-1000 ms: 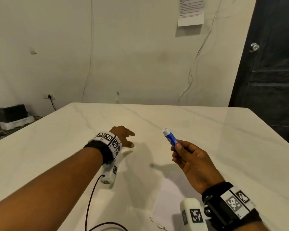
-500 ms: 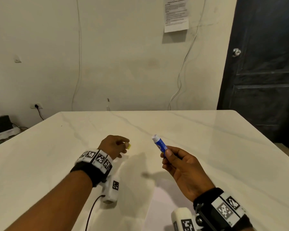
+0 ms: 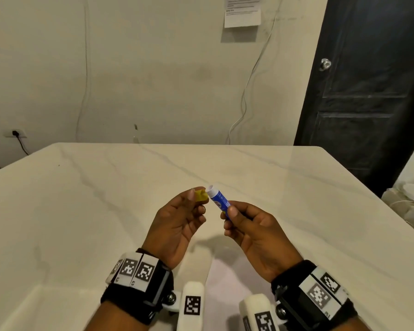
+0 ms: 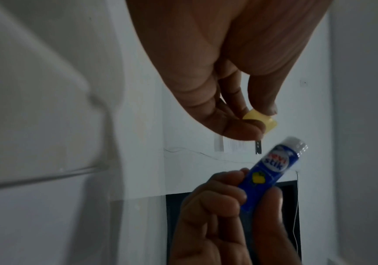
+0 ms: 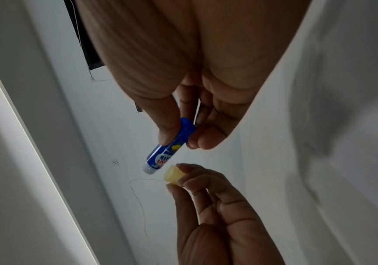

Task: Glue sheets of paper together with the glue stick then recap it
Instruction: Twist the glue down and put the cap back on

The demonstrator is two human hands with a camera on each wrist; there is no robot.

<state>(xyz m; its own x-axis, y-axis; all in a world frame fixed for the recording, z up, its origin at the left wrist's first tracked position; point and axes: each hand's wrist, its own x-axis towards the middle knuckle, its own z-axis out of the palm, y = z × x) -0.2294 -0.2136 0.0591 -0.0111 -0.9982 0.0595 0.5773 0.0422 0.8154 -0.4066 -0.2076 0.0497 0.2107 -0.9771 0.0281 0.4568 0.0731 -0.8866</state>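
Observation:
My right hand grips the lower end of a blue glue stick, its uncapped white tip pointing up and to the left. My left hand pinches the small yellow cap between thumb and fingertips, right beside the stick's tip with a small gap between them. The left wrist view shows the cap just above the glue stick. In the right wrist view the cap has its open end turned toward the stick's tip. White paper lies on the table below my hands, mostly hidden by my wrists.
The white marble table stretches ahead to a pale wall. A dark door stands at the right. A notice sheet and thin cables hang on the wall. A wall socket sits at the far left.
My left hand picked the yellow cap up off the table and brought it right, up to the glue stick's tip. The right hand stayed roughly in place with the stick.

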